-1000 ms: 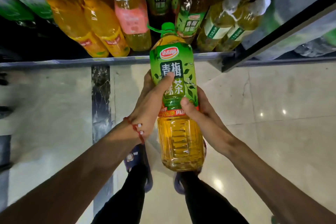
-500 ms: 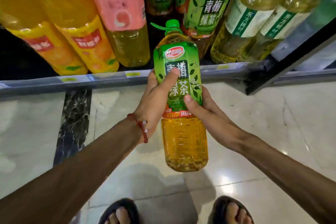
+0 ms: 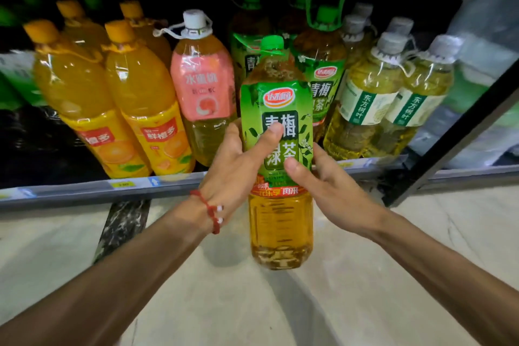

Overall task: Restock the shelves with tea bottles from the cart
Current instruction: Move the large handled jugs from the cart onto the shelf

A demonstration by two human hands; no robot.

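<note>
- Hands of the person both hold one large clear plastic tea bottle with a green cap, a green label and amber liquid (image 3: 276,98). It is upright in the air, in front of the grey metal shelf edge (image 3: 84,191) and above the pale tiled floor (image 3: 337,303). It does not stand on the shelf yet.
- The left hand (image 3: 236,174) grasps the tea bottle from its left side. The thumb lies across the front of the label and the fingers go behind it.
- The right hand (image 3: 331,188) grasps the same bottle from the right side, a little lower. Its thumb presses on the lower part of the label.
- A red string bracelet with white beads (image 3: 209,211) is around the left wrist.
- On the shelf, at the left, stand orange juice bottles with orange caps and yellow labels (image 3: 143,87), in rows one behind another.
- Beside them stands a clear bottle with a pink label and a white cap (image 3: 202,87).
- Behind the held bottle stand more green-labelled tea bottles (image 3: 323,64), one with its green carry handle raised.
- At the right are pale yellow tea bottles with white and green labels and grey caps (image 3: 365,93), close together.
- A black slanted frame bar (image 3: 463,132) borders the shelf on the right side.
- A dark marble strip (image 3: 123,222) runs in the floor below the shelf edge.
</note>
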